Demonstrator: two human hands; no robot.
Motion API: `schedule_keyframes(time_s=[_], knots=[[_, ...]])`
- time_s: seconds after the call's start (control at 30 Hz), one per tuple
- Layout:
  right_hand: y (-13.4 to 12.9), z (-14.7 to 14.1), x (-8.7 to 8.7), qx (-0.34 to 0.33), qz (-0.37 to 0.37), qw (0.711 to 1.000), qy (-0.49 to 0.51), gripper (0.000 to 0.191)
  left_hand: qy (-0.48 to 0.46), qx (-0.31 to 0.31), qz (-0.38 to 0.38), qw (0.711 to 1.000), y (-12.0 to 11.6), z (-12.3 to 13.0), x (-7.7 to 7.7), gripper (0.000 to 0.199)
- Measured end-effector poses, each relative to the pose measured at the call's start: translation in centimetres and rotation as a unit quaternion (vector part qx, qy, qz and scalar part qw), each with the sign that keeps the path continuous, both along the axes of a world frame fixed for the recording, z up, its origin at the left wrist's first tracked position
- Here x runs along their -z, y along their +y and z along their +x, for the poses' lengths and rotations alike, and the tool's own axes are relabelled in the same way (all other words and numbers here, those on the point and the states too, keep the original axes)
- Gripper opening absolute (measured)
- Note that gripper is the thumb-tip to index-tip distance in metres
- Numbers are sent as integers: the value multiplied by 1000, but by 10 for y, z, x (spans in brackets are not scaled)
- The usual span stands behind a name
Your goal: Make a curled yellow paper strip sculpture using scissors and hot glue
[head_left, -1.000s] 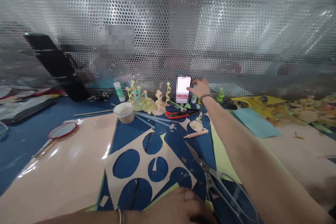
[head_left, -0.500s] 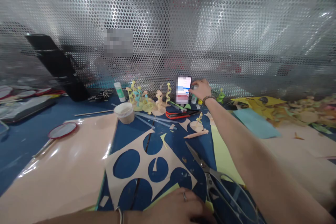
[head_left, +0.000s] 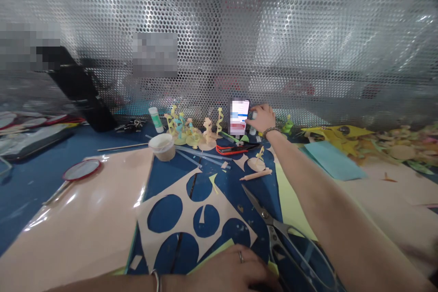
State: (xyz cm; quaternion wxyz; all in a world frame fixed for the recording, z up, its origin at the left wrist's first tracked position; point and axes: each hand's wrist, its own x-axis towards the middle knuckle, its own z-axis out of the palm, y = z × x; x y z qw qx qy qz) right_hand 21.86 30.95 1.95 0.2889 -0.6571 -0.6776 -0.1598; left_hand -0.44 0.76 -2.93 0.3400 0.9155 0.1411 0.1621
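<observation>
Fingers of my right hand (head_left: 264, 117) curl apart at the upright phone (head_left: 240, 118); pressing hard could topple it; my left hand's (head_left: 231, 268) grip I can't tell

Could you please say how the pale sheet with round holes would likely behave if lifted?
The holed sheet would probably sag, since only narrow strips separate its openings. Those might tear if pulled. It looks like thin paper, so likely light.

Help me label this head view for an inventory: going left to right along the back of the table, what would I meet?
Leaning black object → bunch of keys → white-and-green tube → spiral paper figures → phone → right hand → small green object → yellow paper cutouts
</observation>
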Motion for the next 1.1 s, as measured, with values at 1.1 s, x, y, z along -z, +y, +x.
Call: schedule_keyframes(time_s=[1.1], knots=[[2,6,0,-16,-7,1000,-11,32,-36,52,53,997,6,-2,6,29]])
